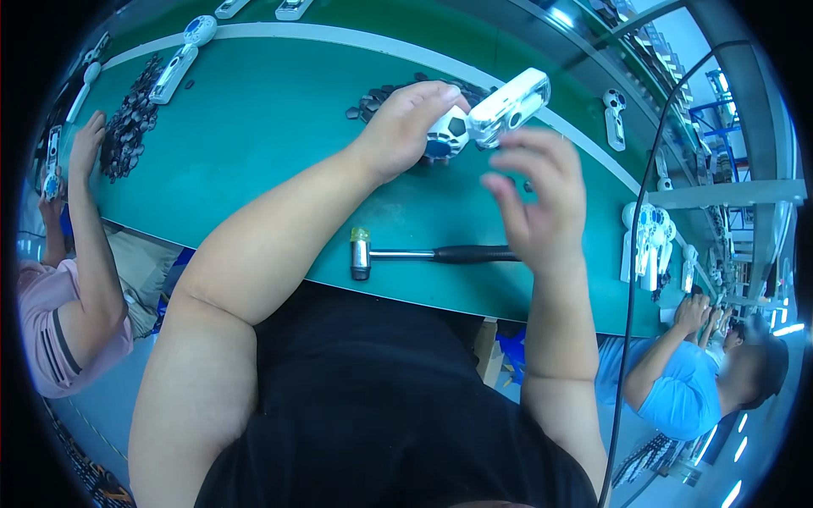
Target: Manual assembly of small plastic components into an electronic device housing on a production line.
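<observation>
My left hand (398, 127) is closed round the football-patterned round head of a white handheld device (511, 103), above the green table. The device's long body, with a glossy side and a dark round spot, points up and to the right. Just below that body is my right hand (546, 195), its fingers bent and apart, slightly blurred; whether a fingertip touches the device I cannot tell. A small mallet (405, 254) with a black grip and a yellow-and-black head lies nearer me. Small black pieces (370, 105) are heaped behind my left hand.
Another heap of black pieces (127, 135) and a similar white device (176, 69) lie at the left. Several such devices (650, 241) stand clustered at the right, near a hanging black cable (637, 254). Co-workers sit on both sides; a white-edged green belt runs behind.
</observation>
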{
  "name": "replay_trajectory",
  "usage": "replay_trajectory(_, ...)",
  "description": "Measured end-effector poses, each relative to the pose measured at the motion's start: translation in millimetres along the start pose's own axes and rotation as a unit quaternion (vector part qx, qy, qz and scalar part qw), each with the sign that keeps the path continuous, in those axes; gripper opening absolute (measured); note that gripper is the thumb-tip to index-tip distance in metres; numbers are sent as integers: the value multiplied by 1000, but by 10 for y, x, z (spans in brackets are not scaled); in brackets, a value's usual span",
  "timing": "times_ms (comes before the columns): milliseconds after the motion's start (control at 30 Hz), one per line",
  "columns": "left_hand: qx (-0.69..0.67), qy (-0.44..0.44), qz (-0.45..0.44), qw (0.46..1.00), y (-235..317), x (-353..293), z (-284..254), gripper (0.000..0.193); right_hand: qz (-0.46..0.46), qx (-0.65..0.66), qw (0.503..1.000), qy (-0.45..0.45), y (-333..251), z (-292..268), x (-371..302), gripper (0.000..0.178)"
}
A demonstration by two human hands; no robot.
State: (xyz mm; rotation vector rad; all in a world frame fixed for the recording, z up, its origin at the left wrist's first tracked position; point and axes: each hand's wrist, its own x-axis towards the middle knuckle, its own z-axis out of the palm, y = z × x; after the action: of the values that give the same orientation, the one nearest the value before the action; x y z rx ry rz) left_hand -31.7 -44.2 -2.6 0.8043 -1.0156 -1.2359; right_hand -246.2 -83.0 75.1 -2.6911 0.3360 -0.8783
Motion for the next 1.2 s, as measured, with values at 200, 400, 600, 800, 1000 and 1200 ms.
replay_trajectory(200,183,21,140,973,-185,59,96,49,44,-122,991,-8,172,175,116,24)
replay_trajectory(400,239,21,98,966,-247,52,82,51,67,-67,996,-1,306,231,30,23)
replay_trajectory(600,274,21,59,960,-202,15,117,51,115,32,993,-22,374,226,0,20)
replay_trajectory(800,273,16,57,960,-170,34,73,49,17,0,998,64,413,220,-11,18)
replay_trajectory(1000,145,21,17,989,-118,22,82,50,-195,-165,936,241,302,230,-113,29)
replay_trajectory(1200,157,13,39,987,-119,21,93,50,-211,-158,933,244,241,257,-92,28)
